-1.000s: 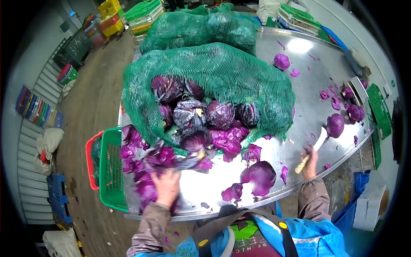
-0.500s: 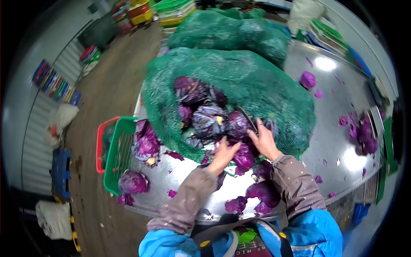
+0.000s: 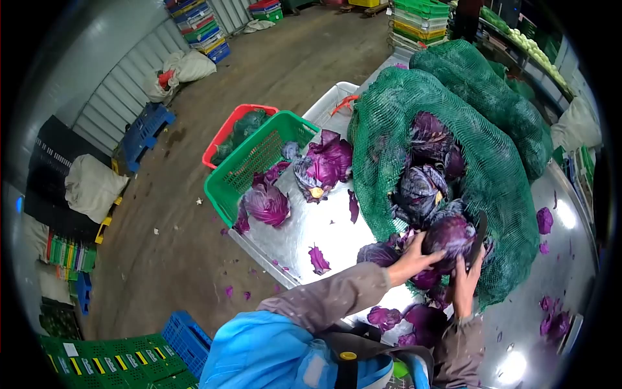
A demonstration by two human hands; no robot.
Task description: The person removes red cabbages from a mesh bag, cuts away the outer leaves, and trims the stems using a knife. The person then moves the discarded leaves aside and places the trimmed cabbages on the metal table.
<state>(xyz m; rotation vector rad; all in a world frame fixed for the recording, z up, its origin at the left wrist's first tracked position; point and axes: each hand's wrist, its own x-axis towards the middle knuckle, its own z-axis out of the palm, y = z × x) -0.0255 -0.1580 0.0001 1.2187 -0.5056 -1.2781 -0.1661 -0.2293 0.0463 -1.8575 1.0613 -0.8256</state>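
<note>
I'm cupping my left hand under a cabbage at the sack mouth, my right hand gripping the knife; blade should stay turned away from my fingers.

green basket | red basket | blue pallet | white sack

grey-brown speckled sleeves, a blue jacket and a dark strap with a yellow stud.
</note>
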